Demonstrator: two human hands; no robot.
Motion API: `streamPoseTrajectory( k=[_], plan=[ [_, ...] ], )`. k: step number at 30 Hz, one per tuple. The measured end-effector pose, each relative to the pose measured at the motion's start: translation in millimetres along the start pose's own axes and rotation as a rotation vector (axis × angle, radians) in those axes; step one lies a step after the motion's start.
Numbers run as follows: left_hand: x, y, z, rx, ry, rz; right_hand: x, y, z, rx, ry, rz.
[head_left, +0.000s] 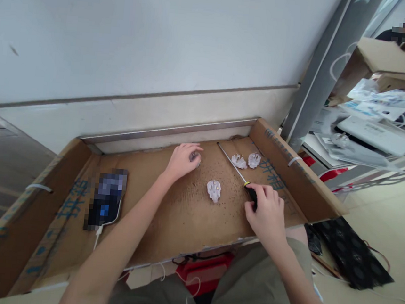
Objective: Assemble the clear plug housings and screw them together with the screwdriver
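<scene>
My right hand is closed round the black handle of a long screwdriver, whose thin shaft points up and left over the cardboard. The fingers of my left hand are curled round a small clear piece, too small to make out fully. Between my hands, a clear plug lies with its metal pins up. Two more clear plugs, one beside the shaft and another to its right, lie farther back. Small dark specks are scattered around them.
A cardboard tray with raised sides surrounds the work. A phone with a white cable lies at left. Right of the tray, a table holds plastic bags and cables. A person is at the far upper right.
</scene>
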State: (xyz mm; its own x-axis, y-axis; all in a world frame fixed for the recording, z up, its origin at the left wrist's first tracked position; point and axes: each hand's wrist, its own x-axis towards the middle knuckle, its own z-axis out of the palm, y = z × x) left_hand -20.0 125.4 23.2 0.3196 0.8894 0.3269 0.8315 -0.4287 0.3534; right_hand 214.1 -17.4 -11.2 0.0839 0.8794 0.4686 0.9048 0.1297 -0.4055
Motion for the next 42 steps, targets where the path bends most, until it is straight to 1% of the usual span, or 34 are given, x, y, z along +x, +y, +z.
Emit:
streamPoseTrajectory(
  k=[2, 3, 5, 7, 9, 11, 13, 16, 20, 22, 24, 28, 33, 38, 42],
  plan=[
    [-9, 12, -5.3, 0.000, 0.063, 0.034, 5, -10, 3, 0.080, -0.024, -0.032],
    [-16, 19, -9.0, -0.011, 0.061, 0.057, 8, -16, 6, 0.129, -0.049, -0.054],
    [-35, 33, -16.4, -0.054, 0.009, 0.119, 17, -30, 17, 0.227, -0.109, -0.082],
    [-57, 45, -21.0, -0.093, -0.039, 0.170, 27, -40, 29, 0.304, -0.150, -0.057],
    [-77, 52, -20.6, -0.095, -0.098, 0.178, 36, -44, 39, 0.359, -0.166, 0.000],
    [-87, 54, -15.3, -0.064, -0.156, 0.149, 42, -45, 45, 0.399, -0.191, 0.043],
    [-87, 51, -7.8, -0.021, -0.186, 0.109, 43, -45, 47, 0.427, -0.238, 0.058],
    [-71, 43, 0.3, 0.013, -0.215, 0.100, 46, -46, 47, 0.448, -0.314, 0.064],
    [-53, 37, 0.3, -0.045, -0.273, 0.126, 58, -43, 53, 0.506, -0.424, 0.024],
    [-51, 35, -0.8, -0.064, -0.260, 0.106, 66, -40, 59, 0.552, -0.478, -0.017],
    [-53, 34, 0.0, -0.046, -0.216, 0.066, 72, -38, 63, 0.580, -0.504, -0.051],
    [-59, 30, 5.3, 0.002, -0.147, 0.006, 78, -39, 64, 0.580, -0.492, -0.111],
    [-63, 31, 10.3, -0.014, -0.126, -0.020, 73, -41, 63, 0.574, -0.438, -0.171],
    [-64, 45, 15.4, 0.021, -0.086, -0.024, 67, -42, 67, 0.583, -0.368, -0.117],
    [-62, 51, 16.9, 0.035, -0.081, -0.065, 67, -37, 70, 0.666, -0.365, -0.034]
  ],
)
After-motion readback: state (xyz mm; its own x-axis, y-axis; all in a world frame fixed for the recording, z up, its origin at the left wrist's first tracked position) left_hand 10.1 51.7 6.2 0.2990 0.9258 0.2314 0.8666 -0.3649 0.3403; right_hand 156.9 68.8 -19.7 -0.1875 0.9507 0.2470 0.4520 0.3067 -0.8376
